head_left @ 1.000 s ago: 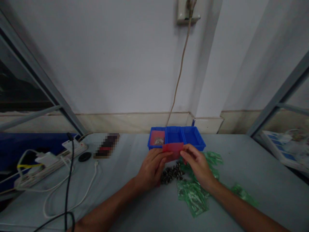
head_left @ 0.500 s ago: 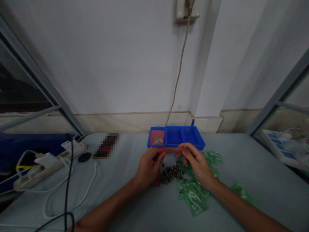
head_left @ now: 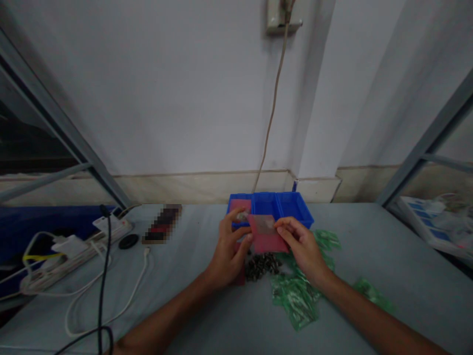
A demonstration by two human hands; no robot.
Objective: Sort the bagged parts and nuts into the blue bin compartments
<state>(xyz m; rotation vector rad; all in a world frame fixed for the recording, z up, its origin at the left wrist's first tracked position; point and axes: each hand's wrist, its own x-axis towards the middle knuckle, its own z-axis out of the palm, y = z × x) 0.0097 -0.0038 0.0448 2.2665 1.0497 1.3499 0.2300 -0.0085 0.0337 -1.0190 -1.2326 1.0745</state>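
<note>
Both my hands hold a small red plastic bag (head_left: 266, 234) just above the table, in front of the blue tray. My left hand (head_left: 228, 249) pinches its left edge and my right hand (head_left: 302, 246) pinches its right edge; the bag faces me, tilted. Beneath the bag lies a pile of small dark metal parts (head_left: 263, 266). A heap of green plastic bags (head_left: 295, 291) lies under and beside my right wrist. The blue three-compartment tray (head_left: 291, 204) stands behind, its left compartment holding something red and a few small parts.
A power strip (head_left: 74, 244) with white and black cables lies at the left, beside a black round object (head_left: 128, 241) and a blurred dark item (head_left: 162, 224). A cable hangs down the wall from a socket (head_left: 281, 17). A metal frame and shelf stand at the right.
The red bag, held edge-on half a second ago, has been turned so its flat face shows. My hands have lifted slightly toward the tray.
</note>
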